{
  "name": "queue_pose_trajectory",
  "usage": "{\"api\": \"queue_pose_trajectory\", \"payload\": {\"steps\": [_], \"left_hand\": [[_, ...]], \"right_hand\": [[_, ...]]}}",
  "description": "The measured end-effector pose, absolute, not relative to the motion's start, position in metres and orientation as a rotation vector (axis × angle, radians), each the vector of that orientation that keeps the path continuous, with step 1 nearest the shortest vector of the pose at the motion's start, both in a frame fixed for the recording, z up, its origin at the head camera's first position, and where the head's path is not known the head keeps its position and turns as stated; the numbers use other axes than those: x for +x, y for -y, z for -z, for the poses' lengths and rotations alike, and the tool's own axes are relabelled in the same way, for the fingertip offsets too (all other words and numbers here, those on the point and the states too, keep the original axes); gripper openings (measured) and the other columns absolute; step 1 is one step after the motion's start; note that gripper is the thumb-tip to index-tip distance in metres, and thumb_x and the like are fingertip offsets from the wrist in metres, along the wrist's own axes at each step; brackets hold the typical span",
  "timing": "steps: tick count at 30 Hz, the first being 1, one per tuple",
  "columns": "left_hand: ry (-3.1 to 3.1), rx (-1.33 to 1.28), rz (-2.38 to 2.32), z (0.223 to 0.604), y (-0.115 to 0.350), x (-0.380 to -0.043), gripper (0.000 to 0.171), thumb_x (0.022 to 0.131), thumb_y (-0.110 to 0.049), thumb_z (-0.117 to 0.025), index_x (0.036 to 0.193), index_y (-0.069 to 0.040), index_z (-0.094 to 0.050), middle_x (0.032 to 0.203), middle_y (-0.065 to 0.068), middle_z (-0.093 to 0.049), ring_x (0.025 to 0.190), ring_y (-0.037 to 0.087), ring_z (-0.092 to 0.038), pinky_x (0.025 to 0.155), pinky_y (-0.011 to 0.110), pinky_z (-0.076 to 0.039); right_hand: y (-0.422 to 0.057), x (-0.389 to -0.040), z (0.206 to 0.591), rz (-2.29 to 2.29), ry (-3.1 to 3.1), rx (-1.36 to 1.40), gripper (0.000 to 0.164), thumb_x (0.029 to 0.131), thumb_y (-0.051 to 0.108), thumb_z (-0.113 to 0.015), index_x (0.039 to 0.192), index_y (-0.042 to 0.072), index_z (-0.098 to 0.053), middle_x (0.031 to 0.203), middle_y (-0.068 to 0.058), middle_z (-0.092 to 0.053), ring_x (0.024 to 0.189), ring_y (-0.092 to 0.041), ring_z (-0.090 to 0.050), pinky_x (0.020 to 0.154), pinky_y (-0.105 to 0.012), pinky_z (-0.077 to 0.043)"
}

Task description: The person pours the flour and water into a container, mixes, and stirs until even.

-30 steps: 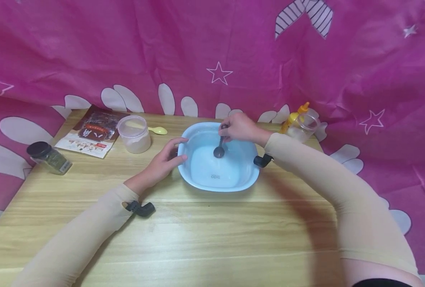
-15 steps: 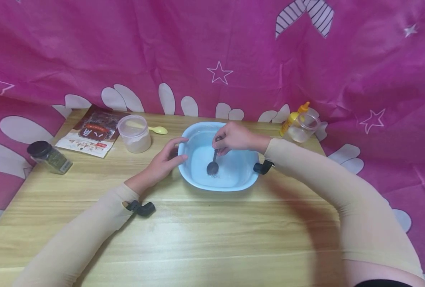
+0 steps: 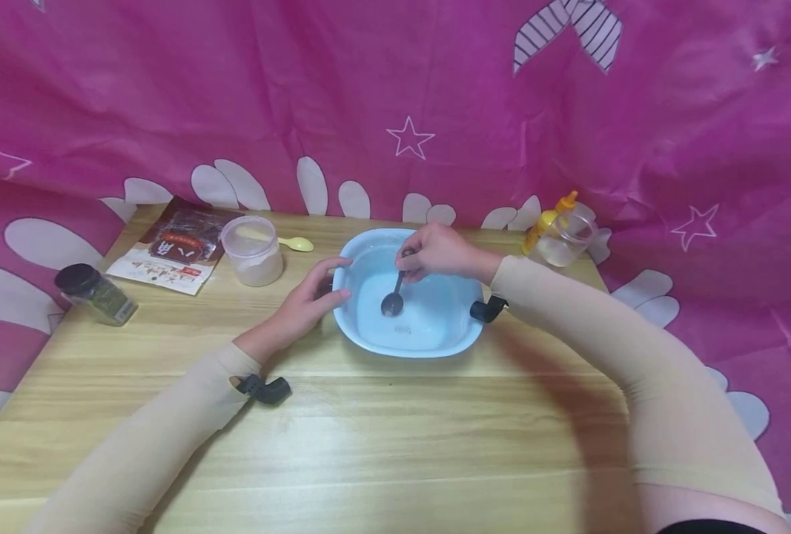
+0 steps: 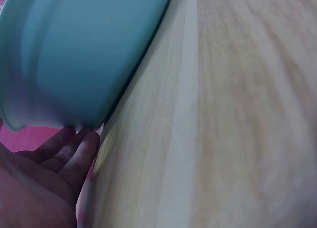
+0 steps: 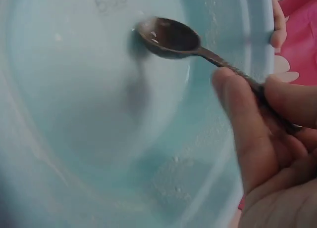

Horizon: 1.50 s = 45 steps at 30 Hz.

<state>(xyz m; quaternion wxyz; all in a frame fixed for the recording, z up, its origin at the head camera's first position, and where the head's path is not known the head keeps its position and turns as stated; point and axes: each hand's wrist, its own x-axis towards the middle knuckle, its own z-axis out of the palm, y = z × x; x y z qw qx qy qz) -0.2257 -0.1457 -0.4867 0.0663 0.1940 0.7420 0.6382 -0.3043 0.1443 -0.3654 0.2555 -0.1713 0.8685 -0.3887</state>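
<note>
A light blue basin (image 3: 435, 343) stands on the wooden table, with what looks like clear liquid in it. At its left rim my left hand (image 3: 298, 304) holds on, thumb and forefinger over the edge. The other fingers (image 4: 81, 154) press against the outer wall in the left wrist view. My right hand (image 3: 438, 254) is over the basin and pinches a dark spoon (image 5: 173, 39) by its handle. The spoon's bowl, down inside the basin, has a wet shine in the right wrist view. White specks cling to the basin's inner wall.
Behind my left hand stand a clear tub (image 3: 253, 259) of white powder and a yellow spoon (image 3: 297, 244). A brown-and-white packet (image 3: 175, 245) and a black-lidded jar (image 3: 98, 295) lie farther left. At the back right are a yellow bottle (image 3: 543, 226) and a clear cup (image 3: 568, 236).
My right hand has moved the spoon within the basin, first toward the near left side, then slightly back. The left hand has stayed at the rim.
</note>
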Motion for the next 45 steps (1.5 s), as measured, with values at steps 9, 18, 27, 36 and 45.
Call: {"api": "queue_pose_trajectory", "payload": {"steps": [9,18,27,36,45], "left_hand": [[-2.242,0.589,-1.915,0.487,0.145,-0.226,0.057,0.111,-0.018,-0.067,0.165,-0.017,-0.047,0.150,0.029,-0.062,0.138,0.042,-0.061,0.118,0.061,-0.048],[-2.262,0.574,-1.911,0.487,0.145,-0.225,0.057,0.111,-0.020,-0.067,0.164,-0.019,-0.047,0.149,0.028,-0.062,0.136,0.042,-0.062,0.118,0.061,-0.046],[-2.245,0.586,-1.911,0.487,0.145,-0.226,0.057,0.112,-0.020,-0.067,0.165,-0.019,-0.046,0.151,0.028,-0.061,0.139,0.043,-0.061,0.117,0.061,-0.048],[-2.244,0.595,-1.915,0.488,0.145,-0.225,0.058,0.111,-0.019,-0.066,0.165,-0.019,-0.046,0.150,0.029,-0.062,0.138,0.043,-0.061,0.117,0.062,-0.048],[-2.243,0.581,-1.912,0.487,0.145,-0.224,0.057,0.112,-0.020,-0.067,0.165,-0.019,-0.046,0.151,0.028,-0.061,0.139,0.043,-0.061,0.117,0.061,-0.048]], "right_hand": [[-0.151,-0.311,0.367,1.104,-2.472,-0.362,0.020,0.106,0.007,-0.077,0.117,-0.009,-0.079,0.097,-0.018,-0.080,0.088,-0.024,-0.083,0.082,-0.033,-0.068],[-0.149,-0.308,0.360,0.986,-2.409,-0.413,0.021,0.106,0.009,-0.077,0.119,-0.007,-0.079,0.101,-0.016,-0.081,0.090,-0.024,-0.083,0.084,-0.033,-0.067],[-0.143,-0.313,0.364,1.050,-2.588,-0.400,0.017,0.107,0.011,-0.077,0.114,-0.003,-0.082,0.098,-0.014,-0.081,0.089,-0.022,-0.083,0.081,-0.030,-0.067],[-0.130,-0.294,0.370,1.095,-2.295,-0.519,0.019,0.105,0.010,-0.079,0.117,-0.004,-0.081,0.099,-0.013,-0.083,0.100,-0.033,-0.083,0.090,-0.039,-0.067],[-0.156,-0.294,0.361,0.839,-2.264,-0.500,0.020,0.104,0.007,-0.077,0.115,-0.010,-0.079,0.095,-0.015,-0.081,0.087,-0.026,-0.083,0.082,-0.037,-0.069]]}}
